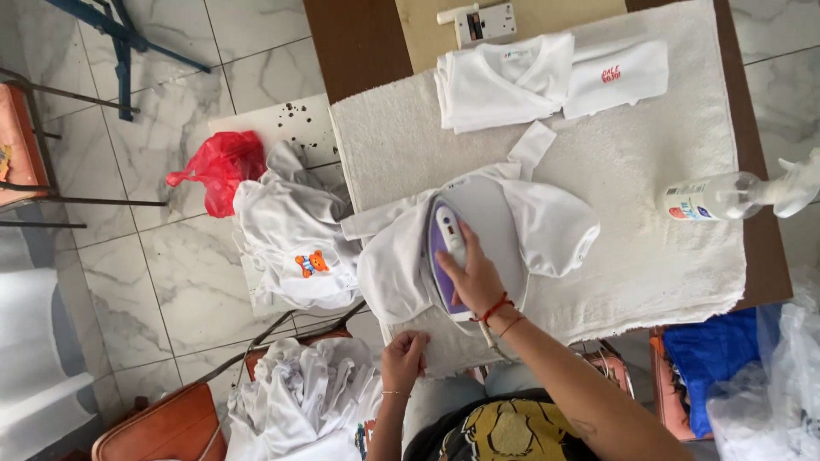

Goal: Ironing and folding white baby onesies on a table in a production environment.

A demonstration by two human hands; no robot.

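So we've got our right hand wrapped shut around the handle of the purple-and-white steam iron, which sits flat on the small white cotton garment spread in the middle of the thick white towel covering the brown wooden table. Our left hand is down at the near edge, fingers curled and pinching the towel's hem.

Tip as we see it: keep the sole flat and let the left hand hold the fabric taut so no creases get pressed in.

Room-wise, the folded white shirt lies well apart at the far side, and the clear plastic spray bottle lies on its side near the right edge, so there's open towel to the right of the garment. The left edge is tighter: a sleeve hangs over it, right by the pile of white clothes and a red plastic bag.
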